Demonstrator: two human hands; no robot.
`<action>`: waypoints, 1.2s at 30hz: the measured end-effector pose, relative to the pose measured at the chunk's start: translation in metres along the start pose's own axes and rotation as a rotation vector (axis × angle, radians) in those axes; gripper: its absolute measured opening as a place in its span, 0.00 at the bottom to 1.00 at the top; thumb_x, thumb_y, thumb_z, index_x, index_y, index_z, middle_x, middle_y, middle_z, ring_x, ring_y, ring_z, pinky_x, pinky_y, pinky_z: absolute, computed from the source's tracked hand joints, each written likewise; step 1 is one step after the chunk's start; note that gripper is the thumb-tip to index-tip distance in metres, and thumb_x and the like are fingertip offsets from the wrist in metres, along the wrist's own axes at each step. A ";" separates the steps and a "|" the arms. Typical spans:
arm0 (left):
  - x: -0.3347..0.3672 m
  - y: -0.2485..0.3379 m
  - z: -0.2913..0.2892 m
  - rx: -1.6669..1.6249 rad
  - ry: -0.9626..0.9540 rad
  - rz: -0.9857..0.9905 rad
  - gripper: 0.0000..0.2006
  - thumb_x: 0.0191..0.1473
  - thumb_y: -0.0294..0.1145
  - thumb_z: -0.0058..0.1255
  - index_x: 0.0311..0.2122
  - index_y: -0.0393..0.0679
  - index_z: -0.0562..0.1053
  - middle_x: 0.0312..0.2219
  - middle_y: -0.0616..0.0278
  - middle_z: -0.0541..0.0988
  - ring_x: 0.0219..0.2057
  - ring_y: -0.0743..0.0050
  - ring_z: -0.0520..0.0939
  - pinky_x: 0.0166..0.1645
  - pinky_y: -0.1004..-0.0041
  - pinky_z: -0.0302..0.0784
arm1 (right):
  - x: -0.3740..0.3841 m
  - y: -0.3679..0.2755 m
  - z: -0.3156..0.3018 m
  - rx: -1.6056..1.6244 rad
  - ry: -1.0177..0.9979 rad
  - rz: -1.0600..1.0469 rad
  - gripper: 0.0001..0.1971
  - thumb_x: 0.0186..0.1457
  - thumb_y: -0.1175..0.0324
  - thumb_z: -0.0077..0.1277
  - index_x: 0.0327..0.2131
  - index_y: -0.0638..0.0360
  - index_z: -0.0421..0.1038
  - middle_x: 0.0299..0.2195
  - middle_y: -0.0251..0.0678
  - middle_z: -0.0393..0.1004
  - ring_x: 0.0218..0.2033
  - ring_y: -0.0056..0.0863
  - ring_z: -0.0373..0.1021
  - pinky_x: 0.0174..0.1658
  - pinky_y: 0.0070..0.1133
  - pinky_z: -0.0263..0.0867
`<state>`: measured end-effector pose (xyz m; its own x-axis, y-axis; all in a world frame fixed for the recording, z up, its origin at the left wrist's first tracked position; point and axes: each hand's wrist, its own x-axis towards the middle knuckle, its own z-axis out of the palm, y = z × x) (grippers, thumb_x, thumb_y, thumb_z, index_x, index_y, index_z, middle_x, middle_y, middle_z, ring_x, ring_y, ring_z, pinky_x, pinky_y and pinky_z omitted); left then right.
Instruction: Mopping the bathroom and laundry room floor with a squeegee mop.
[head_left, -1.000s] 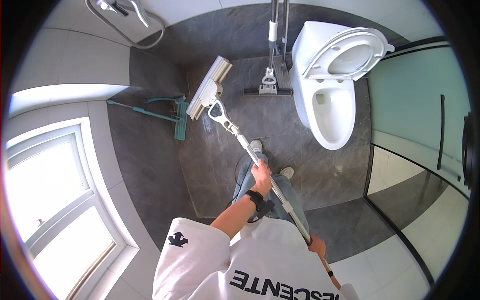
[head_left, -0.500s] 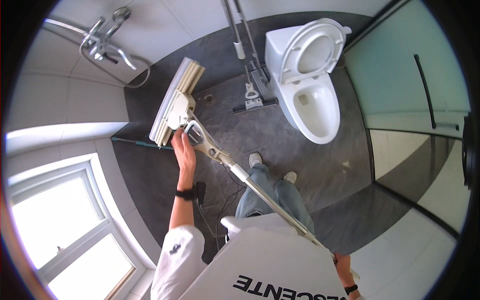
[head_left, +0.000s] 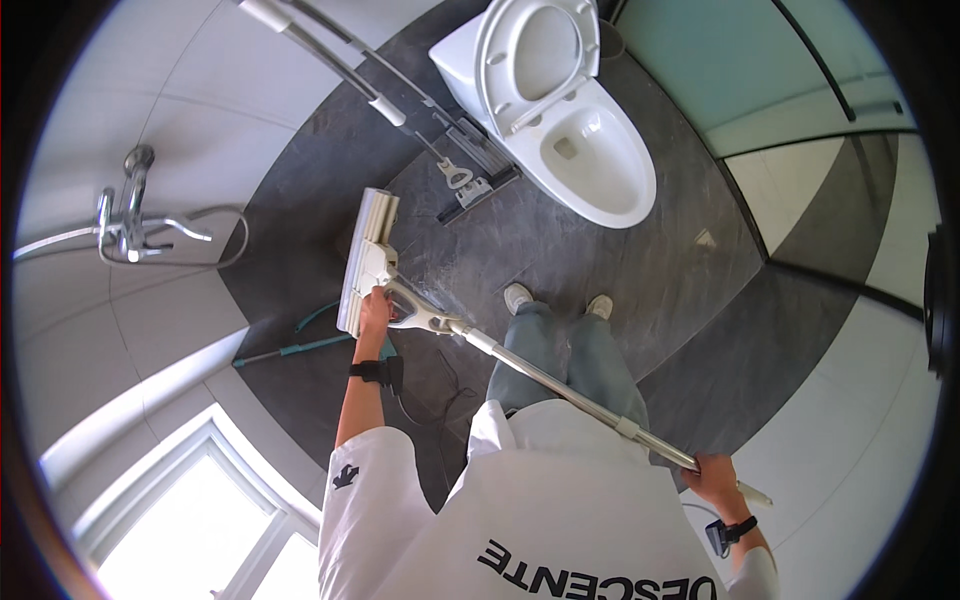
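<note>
At mop head [head_left: 366, 262], outstretched left hand [head_left: 375, 310]

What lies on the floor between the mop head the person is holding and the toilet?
In the head view, a second flat mop lies on the dark floor between the held sponge mop head and the toilet, its handle running up-left; beside it the tiles are bare.

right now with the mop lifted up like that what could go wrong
The left hand grips right at the mop head, where fingers might get pinched in the hinge. The long handle, held far back by the right hand, could swing into the open toilet. A second mop and a green tool on the floor could trip the feet.
</note>
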<state>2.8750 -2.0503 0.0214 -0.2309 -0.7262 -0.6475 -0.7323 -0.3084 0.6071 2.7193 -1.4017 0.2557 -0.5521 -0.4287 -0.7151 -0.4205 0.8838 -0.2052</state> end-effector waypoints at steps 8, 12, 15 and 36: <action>0.002 0.071 -0.030 0.300 0.073 0.150 0.24 0.52 0.46 0.30 0.24 0.39 0.76 0.13 0.57 0.66 0.17 0.67 0.72 0.26 0.68 0.68 | 0.011 -0.044 -0.024 0.296 -0.264 -0.002 0.20 0.55 0.51 0.46 0.28 0.63 0.70 0.19 0.48 0.71 0.23 0.52 0.68 0.26 0.37 0.63; -0.003 0.091 -0.036 0.398 0.174 0.178 0.24 0.52 0.46 0.31 0.23 0.38 0.75 0.20 0.51 0.74 0.17 0.64 0.75 0.27 0.67 0.69 | 0.020 -0.068 -0.038 0.292 -0.225 -0.030 0.21 0.56 0.51 0.45 0.28 0.62 0.71 0.18 0.47 0.71 0.22 0.51 0.68 0.25 0.38 0.62; 0.016 0.058 -0.056 0.305 0.251 0.134 0.23 0.52 0.45 0.31 0.24 0.39 0.74 0.20 0.53 0.75 0.18 0.64 0.76 0.28 0.67 0.70 | 0.033 -0.081 -0.037 0.293 -0.167 -0.071 0.21 0.56 0.51 0.45 0.28 0.62 0.71 0.18 0.47 0.71 0.21 0.51 0.68 0.25 0.38 0.62; -0.017 0.031 -0.017 0.501 0.361 0.294 0.21 0.55 0.45 0.29 0.31 0.38 0.71 0.29 0.41 0.75 0.34 0.36 0.74 0.39 0.54 0.67 | 0.106 -0.155 0.012 0.287 -0.257 -0.030 0.27 0.58 0.47 0.38 0.26 0.65 0.70 0.22 0.50 0.72 0.26 0.50 0.70 0.29 0.38 0.64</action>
<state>2.8674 -2.0578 0.0593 -0.3014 -0.9225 -0.2410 -0.9000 0.1918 0.3914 2.7350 -1.5817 0.2035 -0.3291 -0.4267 -0.8424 -0.1951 0.9035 -0.3815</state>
